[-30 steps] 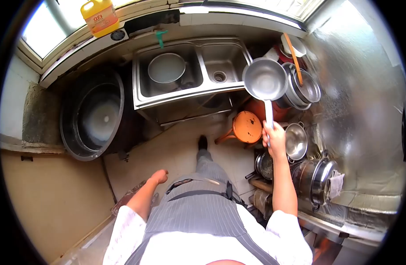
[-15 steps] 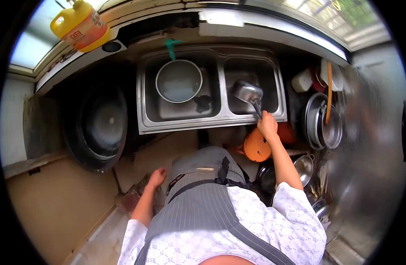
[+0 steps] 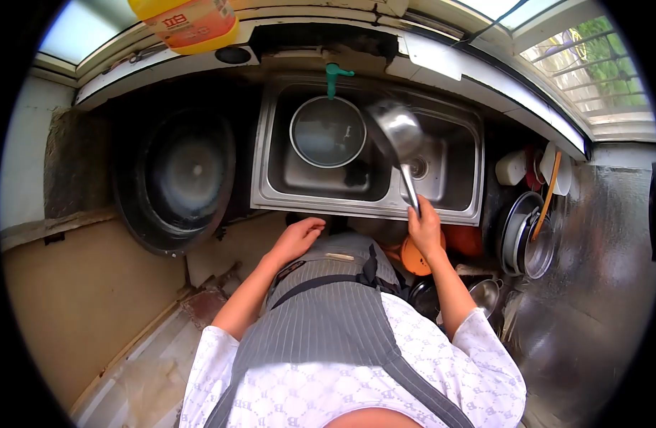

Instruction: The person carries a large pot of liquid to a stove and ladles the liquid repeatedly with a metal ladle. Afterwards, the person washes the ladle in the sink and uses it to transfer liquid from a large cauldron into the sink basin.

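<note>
My right hand is closed round the long handle of a shiny metal dipper. The dipper is tilted, its bowl raised over the divider and right basin of the steel double sink, partly blurred by motion. My left hand holds nothing and hovers in front of my waist, near the sink's front edge, fingers loosely bent. In the left basin a round pot holds what looks like water. A green tap stands just behind it.
A large dark basin is left of the sink. A yellow jug stands on the back ledge. Stacked metal bowls, a white container and an orange vessel are at the right and below. A wall lies far right.
My right hand has lifted the dipper out of the right basin and swung it leftward towards the divider. My left hand has risen closer to the sink. The camera view has shifted.
</note>
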Demonstrator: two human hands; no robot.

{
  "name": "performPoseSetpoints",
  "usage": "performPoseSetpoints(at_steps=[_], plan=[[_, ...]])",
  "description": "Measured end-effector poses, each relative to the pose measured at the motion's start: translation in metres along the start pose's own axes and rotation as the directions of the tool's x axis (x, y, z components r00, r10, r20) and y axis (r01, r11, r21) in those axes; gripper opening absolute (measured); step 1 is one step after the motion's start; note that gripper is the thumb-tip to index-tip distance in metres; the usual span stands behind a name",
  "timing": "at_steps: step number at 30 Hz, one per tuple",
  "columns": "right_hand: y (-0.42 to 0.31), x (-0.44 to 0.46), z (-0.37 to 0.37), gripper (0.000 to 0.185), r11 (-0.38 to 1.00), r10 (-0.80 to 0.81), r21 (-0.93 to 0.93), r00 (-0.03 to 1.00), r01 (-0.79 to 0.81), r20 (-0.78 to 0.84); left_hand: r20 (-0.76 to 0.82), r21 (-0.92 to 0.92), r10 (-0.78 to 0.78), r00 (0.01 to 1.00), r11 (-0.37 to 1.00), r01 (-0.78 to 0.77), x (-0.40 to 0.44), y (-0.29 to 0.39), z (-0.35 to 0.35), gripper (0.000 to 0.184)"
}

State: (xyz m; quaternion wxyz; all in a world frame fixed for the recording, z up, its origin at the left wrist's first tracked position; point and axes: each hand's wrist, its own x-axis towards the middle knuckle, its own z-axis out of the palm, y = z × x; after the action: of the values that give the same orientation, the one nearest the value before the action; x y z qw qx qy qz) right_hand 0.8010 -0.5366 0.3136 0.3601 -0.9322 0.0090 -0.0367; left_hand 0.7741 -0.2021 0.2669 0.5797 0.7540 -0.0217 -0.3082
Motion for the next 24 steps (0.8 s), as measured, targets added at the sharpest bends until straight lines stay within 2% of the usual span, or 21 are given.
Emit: performPoseSetpoints(at_steps=[2, 4, 6, 8, 10, 12, 14, 15, 16, 17, 18, 19, 20, 22, 24], plan=[[-0.009, 0.010, 0.031, 0.033, 0.991, -0.117, -0.063, 0.993, 0.117, 0.012, 0.005, 0.008, 0.035, 0.999, 0.999, -0.035, -0.001, 0.015, -0.007, 0.028], [-0.033, 0.024, 0.053, 0.034, 0.991, -0.065, -0.106, 0.992, 0.077, 0.110, 0.005, 0.011, 0.072, 0.997, 0.997, -0.072, -0.005, 0.016, -0.019, 0.028], [-0.038, 0.031, 0.082, 0.034, 0.981, -0.086, -0.165, 0.991, 0.101, 0.099, -0.016, 0.104, 0.095, 0.995, 0.990, -0.093, -0.012, 0.011, -0.030, 0.029], [-0.040, 0.038, 0.106, 0.037, 0.979, -0.036, -0.196, 0.990, 0.063, 0.137, -0.034, 0.078, 0.081, 0.996, 0.994, -0.079, -0.021, -0.001, -0.039, 0.029], [-0.041, 0.041, 0.132, 0.033, 0.981, -0.038, -0.187, 0.993, 0.057, 0.108, -0.044, 0.057, 0.067, 0.997, 0.996, -0.065, -0.029, -0.009, -0.046, 0.029], [-0.041, 0.042, 0.158, 0.030, 0.998, 0.070, -0.009, 0.992, -0.070, 0.100, -0.009, -0.010, -0.008, 1.000, 1.000, 0.008, -0.034, -0.013, -0.055, 0.029], [-0.047, 0.043, 0.179, 0.027, 0.952, 0.240, 0.140, 0.947, -0.272, 0.213, 0.013, -0.013, 0.002, 1.000, 1.000, -0.002, -0.033, -0.018, -0.061, 0.030], [-0.067, 0.044, 0.177, 0.024, 0.676, 0.447, 0.395, 0.773, -0.622, 0.451, 0.029, -0.055, 0.004, 1.000, 0.998, -0.003, -0.032, -0.021, -0.064, 0.030], [-0.069, 0.043, 0.184, 0.024, 0.672, 0.451, 0.401, 0.774, -0.622, 0.444, 0.046, -0.095, 0.005, 0.999, 0.995, -0.001, -0.030, -0.027, -0.065, 0.031], [-0.070, 0.042, 0.189, 0.021, 0.393, 0.435, 0.597, 0.713, -0.700, 0.550, 0.053, -0.230, 0.033, 0.998, 0.973, -0.020, -0.021, -0.046, -0.062, 0.032], [-0.078, 0.043, 0.190, 0.021, 0.061, 0.376, 0.702, 0.668, -0.710, 0.643, 0.065, -0.222, 0.036, 0.997, 0.975, -0.021, -0.018, -0.041, -0.066, 0.032], [-0.085, 0.044, 0.189, 0.021, -0.006, 0.388, 0.718, 0.660, -0.697, 0.644, 0.085, -0.304, -0.046, 0.995, 0.950, 0.070, -0.011, -0.034, -0.069, 0.033], [-0.091, 0.045, 0.188, 0.021, -0.014, 0.397, 0.725, 0.662, -0.688, 0.636, 0.113, -0.380, -0.129, 0.985, 0.910, 0.163, -0.004, -0.028, -0.070, 0.034], [-0.098, 0.045, 0.187, 0.024, -0.042, 0.319, 0.697, 0.651, -0.716, 0.688, 0.118, -0.423, -0.153, 0.981, 0.886, 0.189, 0.010, -0.014, -0.068, 0.040], [-0.106, 0.044, 0.184, 0.029, -0.025, 0.302, 0.687, 0.650, -0.726, 0.697, 0.201, -0.622, -0.143, 0.969, 0.746, 0.239, 0.030, -0.002, -0.066, 0.044]])
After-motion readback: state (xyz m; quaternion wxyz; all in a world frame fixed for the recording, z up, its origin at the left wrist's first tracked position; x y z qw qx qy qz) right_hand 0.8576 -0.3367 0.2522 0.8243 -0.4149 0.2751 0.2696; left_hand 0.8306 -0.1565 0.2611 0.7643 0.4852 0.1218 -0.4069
